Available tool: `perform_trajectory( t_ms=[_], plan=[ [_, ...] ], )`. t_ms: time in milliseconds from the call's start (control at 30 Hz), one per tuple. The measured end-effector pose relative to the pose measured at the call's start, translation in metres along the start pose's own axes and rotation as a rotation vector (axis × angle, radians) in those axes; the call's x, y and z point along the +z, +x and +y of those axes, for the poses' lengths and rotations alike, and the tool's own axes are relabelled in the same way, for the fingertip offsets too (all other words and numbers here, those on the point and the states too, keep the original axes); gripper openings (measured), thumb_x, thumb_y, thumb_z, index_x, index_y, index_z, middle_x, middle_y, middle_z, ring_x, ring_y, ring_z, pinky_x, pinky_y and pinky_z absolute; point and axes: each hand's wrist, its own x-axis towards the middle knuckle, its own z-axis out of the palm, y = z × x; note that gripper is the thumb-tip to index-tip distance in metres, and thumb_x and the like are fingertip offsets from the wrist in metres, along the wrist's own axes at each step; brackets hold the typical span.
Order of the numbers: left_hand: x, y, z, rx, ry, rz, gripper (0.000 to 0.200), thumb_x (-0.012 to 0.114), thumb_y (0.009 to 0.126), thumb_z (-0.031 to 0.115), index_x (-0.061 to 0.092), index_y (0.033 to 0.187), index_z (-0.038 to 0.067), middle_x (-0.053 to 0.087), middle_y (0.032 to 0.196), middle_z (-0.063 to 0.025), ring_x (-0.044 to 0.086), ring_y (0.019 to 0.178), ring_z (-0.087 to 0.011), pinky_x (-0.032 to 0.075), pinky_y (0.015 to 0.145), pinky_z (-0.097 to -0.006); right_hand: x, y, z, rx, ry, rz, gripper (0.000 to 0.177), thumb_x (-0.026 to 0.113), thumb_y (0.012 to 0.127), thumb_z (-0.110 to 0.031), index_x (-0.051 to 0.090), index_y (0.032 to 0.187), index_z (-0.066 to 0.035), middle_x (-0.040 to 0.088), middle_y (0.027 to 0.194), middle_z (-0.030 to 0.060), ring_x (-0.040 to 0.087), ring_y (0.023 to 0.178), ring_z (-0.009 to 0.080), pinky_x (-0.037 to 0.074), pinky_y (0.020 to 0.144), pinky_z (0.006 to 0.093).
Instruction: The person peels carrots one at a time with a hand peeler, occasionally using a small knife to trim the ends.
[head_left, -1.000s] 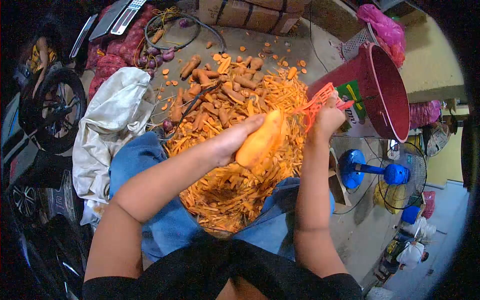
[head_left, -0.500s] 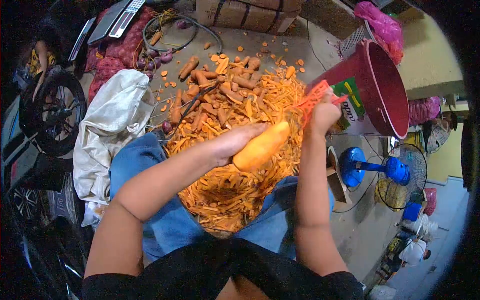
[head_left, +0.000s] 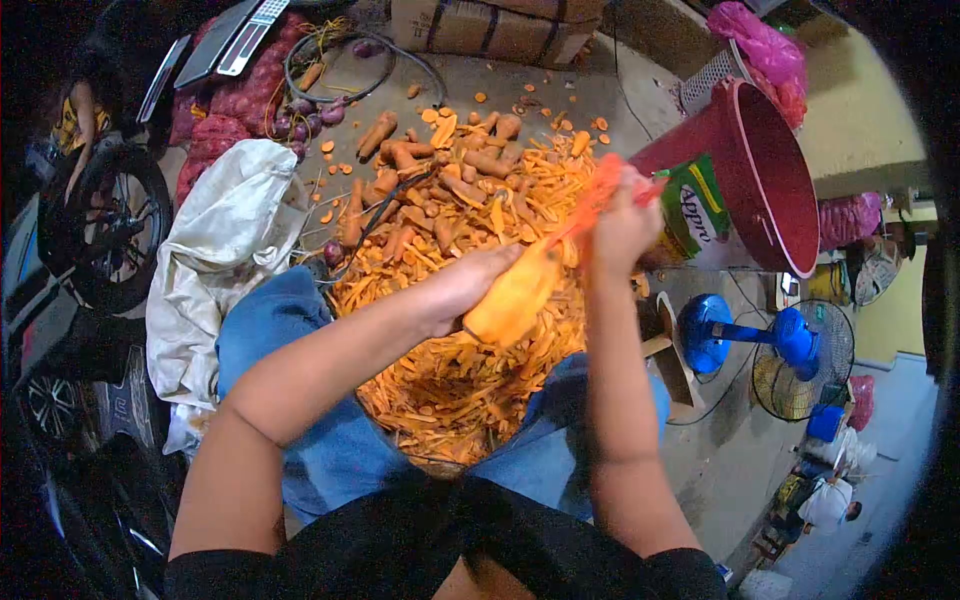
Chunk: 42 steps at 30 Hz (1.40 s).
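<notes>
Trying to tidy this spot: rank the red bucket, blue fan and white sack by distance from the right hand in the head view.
1. red bucket, just right of the right hand.
2. blue fan, lower right.
3. white sack, far left.

A carrot (head_left: 515, 290) over peel pile (head_left: 450, 390), bucket (head_left: 765, 170) right, sack (head_left: 225, 240) left, peeler (head_left: 597, 195) seemingly touching carrot

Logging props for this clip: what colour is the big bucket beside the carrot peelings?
The bucket is dark red, inside and out; the head view shows it clearly at upper right.
</notes>
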Motion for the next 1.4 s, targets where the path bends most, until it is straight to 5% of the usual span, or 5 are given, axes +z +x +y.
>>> perform_trajectory(
  t_ms=[167,533,867,1100,1400],
  plan=[
    [-0.006,0.005,-0.012,0.131,0.120,-0.093,0.040,0.032,0.084,0.030,0.036,0.114,0.006,0.045,0.109,-0.0056,0.045,0.096,-0.0114,0.037,0.079,-0.0241,-0.027,0.034,0.034,0.495,-0.110,0.095,0.032,0.048,0.077,-0.024,0.047,0.057,0.000,0.046,0.051,0.0034,0.039,0.047,0.0128,0.033,0.045,0.0303],
    [-0.005,0.010,-0.001,0.077,-0.333,0.150,0.032,0.025,0.085,0.028,0.045,0.097,0.006,0.054,0.083,-0.0050,0.053,0.070,-0.0109,0.044,0.064,-0.0231,0.012,-0.059,-0.079,-0.013,0.017,-0.291,0.020,0.047,0.079,-0.019,0.051,0.071,-0.002,0.045,0.054,0.0008,0.039,0.049,0.0085,0.034,0.046,0.0246],
    [0.002,0.001,0.004,0.029,0.033,-0.012,0.037,0.033,0.084,0.030,0.041,0.109,0.004,0.050,0.101,-0.0044,0.050,0.084,-0.0108,0.041,0.072,-0.0231,-0.002,0.008,0.040,0.063,-0.278,0.037,0.036,0.049,0.076,-0.024,0.044,0.062,0.009,0.048,0.054,0.0101,0.040,0.049,0.0223,0.035,0.051,0.0327],
    [0.001,-0.021,0.001,0.294,0.406,-0.099,0.039,0.030,0.084,0.031,0.039,0.111,0.004,0.047,0.106,-0.0058,0.048,0.090,-0.0109,0.040,0.073,-0.0237,-0.036,0.039,0.058,0.538,0.064,0.097,0.027,0.049,0.077,-0.021,0.045,0.059,-0.002,0.042,0.050,-0.0005,0.033,0.043,0.0090,0.027,0.040,0.0269],
    [-0.025,0.012,-0.003,0.095,-0.199,0.197,0.035,0.031,0.083,0.032,0.044,0.103,0.007,0.053,0.090,-0.0045,0.053,0.075,-0.0133,0.044,0.065,-0.0272,0.004,-0.037,-0.066,0.181,0.069,-0.224,0.022,0.044,0.080,-0.021,0.047,0.069,-0.002,0.044,0.064,-0.0002,0.040,0.061,0.0066,0.033,0.056,0.0203]
  ],
)
